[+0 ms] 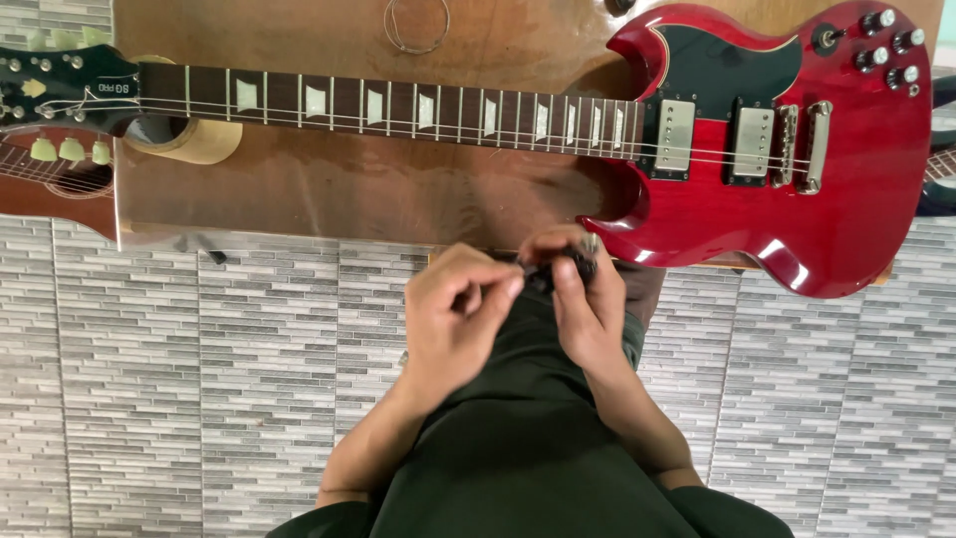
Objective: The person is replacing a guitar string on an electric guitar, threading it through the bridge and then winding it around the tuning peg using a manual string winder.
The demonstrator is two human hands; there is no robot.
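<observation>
Both hands meet at the person's lap: left hand point(453, 309) and right hand point(583, 299) pinch a small dark tool point(558, 267) between them, just below the red electric guitar point(757, 149), whose neck runs leftward along the tabletop point(329, 189).

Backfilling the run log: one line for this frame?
left hand: pinching small dark part | right hand: holding same part | red electric guitar: flat on wooden table, untouched
</observation>
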